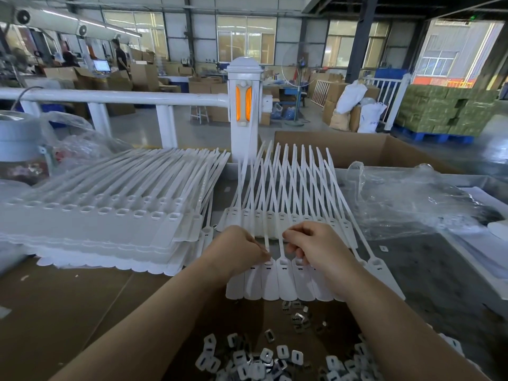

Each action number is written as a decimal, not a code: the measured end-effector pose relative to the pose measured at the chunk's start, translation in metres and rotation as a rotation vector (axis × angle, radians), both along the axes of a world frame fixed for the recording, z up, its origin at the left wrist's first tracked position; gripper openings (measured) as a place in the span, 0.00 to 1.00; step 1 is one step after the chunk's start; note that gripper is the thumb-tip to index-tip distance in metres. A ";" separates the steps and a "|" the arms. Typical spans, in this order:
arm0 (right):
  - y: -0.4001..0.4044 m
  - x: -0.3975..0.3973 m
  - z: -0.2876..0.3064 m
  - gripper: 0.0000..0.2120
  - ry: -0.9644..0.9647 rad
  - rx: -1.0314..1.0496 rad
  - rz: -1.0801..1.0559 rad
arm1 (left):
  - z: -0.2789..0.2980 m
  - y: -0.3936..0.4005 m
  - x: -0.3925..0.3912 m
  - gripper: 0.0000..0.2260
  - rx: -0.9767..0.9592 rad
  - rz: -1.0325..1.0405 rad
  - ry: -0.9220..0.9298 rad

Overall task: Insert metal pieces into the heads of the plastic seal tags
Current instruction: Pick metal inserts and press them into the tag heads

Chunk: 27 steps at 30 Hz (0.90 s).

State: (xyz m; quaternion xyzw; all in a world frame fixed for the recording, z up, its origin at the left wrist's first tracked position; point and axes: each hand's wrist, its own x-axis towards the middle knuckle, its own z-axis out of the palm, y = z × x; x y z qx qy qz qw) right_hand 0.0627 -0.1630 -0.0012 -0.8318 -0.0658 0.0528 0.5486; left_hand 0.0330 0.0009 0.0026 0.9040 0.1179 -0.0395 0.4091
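A wide bench (pixel 55 306) topped with brown cardboard fills the near view, with a white rail (pixel 110 96) and post (pixel 243 111) behind it. On the bench's left lies a big stack of white seal tags (pixel 104 229), heads lined up in a row, tails fanning back toward the rail. An open carton (pixel 357 149) sits behind on the right, with crumpled clear plastic (pixel 412 199) in front of it.

In the middle, two rows of tags overlap: a far row (pixel 286 215) with crossing tails, and a near strip (pixel 277 281) lying flat under both hands. The left hand (pixel 239 250) rests on the strip's left end, its fingertips pinching at a tag head; whether a metal piece is between them I cannot tell. The right hand (pixel 316 247) has its fingers curled down onto the heads toward the strip's right; what it grips, if anything, is hidden.

Just below the strip, a few metal pieces (pixel 298 314) lie loose. Nearest the person, a heap of small white caps (pixel 264 358) spreads across the cardboard.
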 end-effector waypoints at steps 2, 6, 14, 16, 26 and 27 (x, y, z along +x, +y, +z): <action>0.001 0.000 0.001 0.05 0.002 -0.001 0.001 | 0.000 0.000 0.000 0.05 0.008 -0.004 0.001; 0.001 -0.001 0.001 0.05 0.001 -0.006 0.003 | -0.002 0.001 0.002 0.05 0.014 -0.001 0.011; 0.002 -0.001 0.000 0.05 0.012 0.020 -0.007 | -0.001 -0.005 0.007 0.08 0.108 0.005 0.062; 0.002 0.000 0.000 0.05 0.014 0.027 -0.008 | 0.002 -0.004 0.009 0.12 0.113 0.018 0.084; 0.002 -0.001 0.001 0.04 0.016 0.005 -0.002 | -0.001 0.002 0.008 0.17 0.130 -0.005 0.090; 0.002 -0.001 0.001 0.04 0.016 0.006 -0.002 | -0.002 0.003 0.008 0.17 0.132 -0.003 0.082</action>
